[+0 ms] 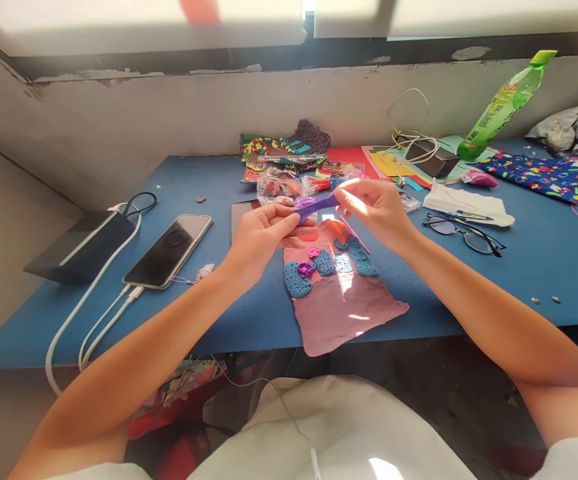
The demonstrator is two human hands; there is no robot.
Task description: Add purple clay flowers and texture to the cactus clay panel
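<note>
A strip of purple modelling clay (317, 208) is stretched between my two hands. My left hand (273, 230) pinches its lower left end, and my right hand (371, 207) pinches the upper right end. Below them lies a flat pink clay sheet (346, 313), its near edge reaching past the table edge. Dotted blue clay shapes (297, 280) and magenta clay flowers (313, 253) sit on the sheet. A thin pink stick (355, 235) rests at its right side. Behind my hands is a small clear packet of purple material (306, 202), partly hidden.
On the left of the blue table (219, 313) are a phone (169, 252) with white cables and a black box (81, 247). Glasses (463, 233), a tissue (469, 205), a patterned pouch (529, 175) and a tilted green bottle (506, 107) lie to the right. Colourful packets (281, 155) stand behind.
</note>
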